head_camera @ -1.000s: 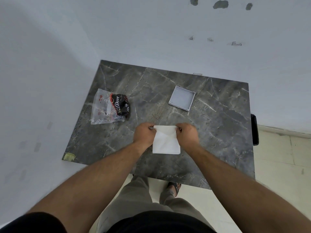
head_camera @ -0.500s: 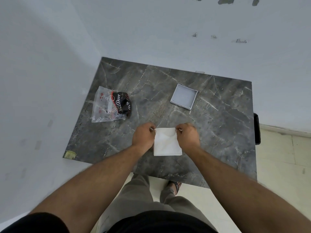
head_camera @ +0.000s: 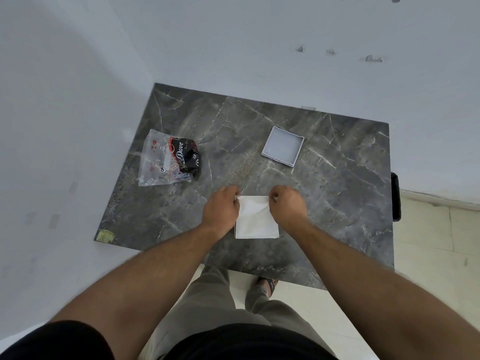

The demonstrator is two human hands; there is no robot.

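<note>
A white folded napkin (head_camera: 255, 220) lies on the dark marble table (head_camera: 337, 203) near its front edge. My left hand (head_camera: 222, 209) pinches the napkin's far left corner. My right hand (head_camera: 287, 203) pinches the far right corner. The far edge of the napkin is stretched straight between the two hands, and its near part lies flat on the table. My fingertips are curled under and mostly hidden.
A clear plastic bag with a black and red Dove packet (head_camera: 171, 159) lies at the table's left. A shallow grey square tray (head_camera: 283, 146) sits at the back right. White walls bound the table at left and back. My legs stand below the front edge.
Both hands keep pinching the napkin's far corners. The napkin now lies flatter and squarer on the table. The view has shifted slightly.
</note>
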